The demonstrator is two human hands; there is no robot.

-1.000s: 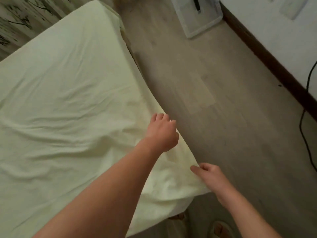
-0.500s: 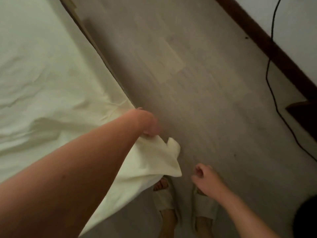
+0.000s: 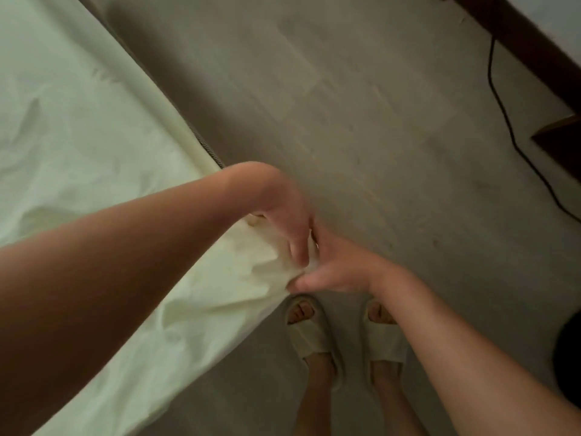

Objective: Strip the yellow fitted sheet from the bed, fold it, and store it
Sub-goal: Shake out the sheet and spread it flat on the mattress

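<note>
- Half a second ago the right hand [image 3: 338, 267] was held loosely curled over the floor, apart from the cloth; it is now brought up against the left hand [image 3: 284, 221] at the bed's corner.
- The loose flap of the yellow fitted sheet [image 3: 94, 127] that was seen sticking out past the left hand is now gathered between the two hands.
- Both slippers [image 3: 309, 333] are now seen in full on the floor [image 3: 361, 121] below the hands.
- The left hand's fingertips are buried in the cloth, and the sheet's corner itself is hidden behind both hands.
- The mattress under the sheet is mostly covered; only a dark striped strip of its edge [image 3: 209, 149] is shown.
- A dark round shape at the right border is cut off and cannot be identified.
- The sheet is still spread across the bed, wrinkled; its bunched corner is pinched by the left hand from above and clasped by the right hand's thumb and fingers from the side.
- A black cable [image 3: 503, 114] is seen trailing over the floor by the wall.
</note>
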